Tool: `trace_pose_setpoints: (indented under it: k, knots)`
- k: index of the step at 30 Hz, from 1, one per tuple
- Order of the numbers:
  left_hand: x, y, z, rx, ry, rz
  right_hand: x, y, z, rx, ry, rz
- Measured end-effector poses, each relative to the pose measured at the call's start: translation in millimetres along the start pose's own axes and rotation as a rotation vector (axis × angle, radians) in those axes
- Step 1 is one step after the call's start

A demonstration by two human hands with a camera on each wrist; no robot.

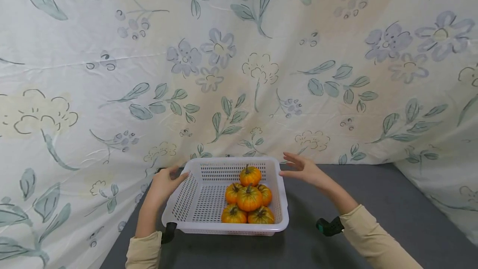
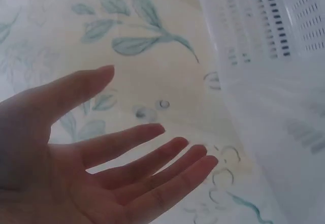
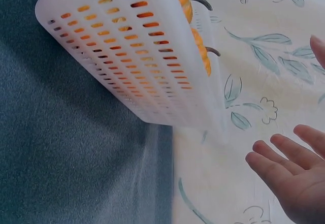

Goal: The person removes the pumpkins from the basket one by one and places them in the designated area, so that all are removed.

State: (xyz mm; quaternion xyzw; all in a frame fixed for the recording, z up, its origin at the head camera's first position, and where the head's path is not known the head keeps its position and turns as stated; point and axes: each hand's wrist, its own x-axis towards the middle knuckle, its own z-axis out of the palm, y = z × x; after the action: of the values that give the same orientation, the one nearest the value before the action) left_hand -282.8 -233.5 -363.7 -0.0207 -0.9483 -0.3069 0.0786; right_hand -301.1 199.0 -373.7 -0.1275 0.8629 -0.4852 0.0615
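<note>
A white perforated plastic basket (image 1: 190,228) stands on a dark table. Several small orange pumpkins (image 1: 249,198) are heaped in its right half, one of them at the back (image 1: 250,175). My left hand (image 1: 167,184) is beside the basket's left rim; in the left wrist view its fingers (image 2: 152,183) are extended and hold nothing, apart from the basket wall (image 2: 264,97). On the other side, my right hand (image 1: 304,171) hovers by the right rim. The right wrist view shows that hand (image 3: 299,178) with fingers spread and a gap to the basket (image 3: 198,107).
The dark table (image 1: 336,194) extends to the right of the basket and in front of it. A floral cloth (image 1: 239,74) hangs behind the table and along both sides. Each wrist bears a dark strapped device, such as the right one (image 1: 330,226).
</note>
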Motion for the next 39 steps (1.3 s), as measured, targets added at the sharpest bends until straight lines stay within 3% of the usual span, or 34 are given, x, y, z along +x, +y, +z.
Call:
trace_pose_setpoints:
  k: [12, 19, 27, 39]
  knots:
    - [-8.3, -30.8, -7.5, -0.144, -0.011, -0.186, 3.7, -9.8, 11.3, 0.031, -0.068, -0.052]
    - [-9.1, -46.6, -5.9, -0.192, -0.03, -0.219, 5.6, -14.5, 20.2, 0.023, -0.102, -0.089]
    - [-9.4, -65.1, -2.2, -0.332, -0.05, -0.248, 7.9, -20.6, 28.4, -0.01, -0.141, -0.127]
    - [-13.5, -80.4, 7.0, -0.469, -0.08, -0.315, 12.0, -27.3, 40.4, -0.023, -0.188, -0.088]
